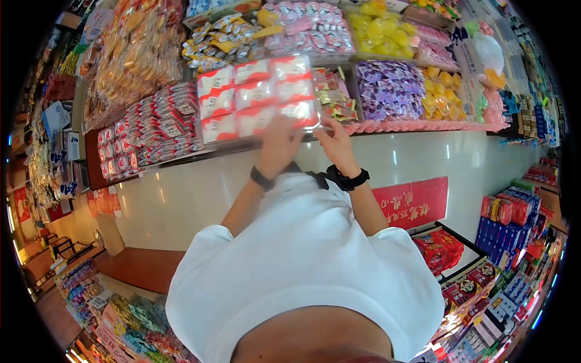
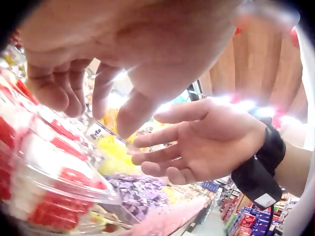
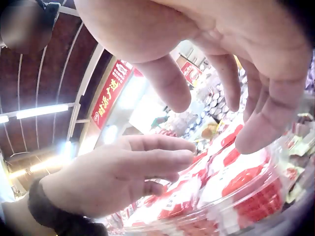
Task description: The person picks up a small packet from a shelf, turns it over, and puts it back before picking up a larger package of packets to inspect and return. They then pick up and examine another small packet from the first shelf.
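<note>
A clear plastic tray of red and white packets (image 1: 253, 100) lies among the goods, its near right corner close to both hands. My left hand (image 1: 279, 145) is over the tray's near edge, blurred, with fingers loosely bent and holding nothing. Just right of that corner is my right hand (image 1: 336, 145); its fingers are spread and slightly bent. In the left wrist view the right hand (image 2: 197, 142) shows its palm, empty. The right wrist view shows the left hand (image 3: 118, 177) with extended fingers above the packets (image 3: 236, 182). Whether a right fingertip touches the rim is unclear.
Purple packets (image 1: 390, 91), yellow cups (image 1: 443, 94) and yellow bags (image 1: 381, 33) stand to the right. Small red and silver packets (image 1: 163, 124) lie to the left. A pink strip (image 1: 423, 126) runs along the front edge. A red sign (image 1: 411, 202) is on the floor behind.
</note>
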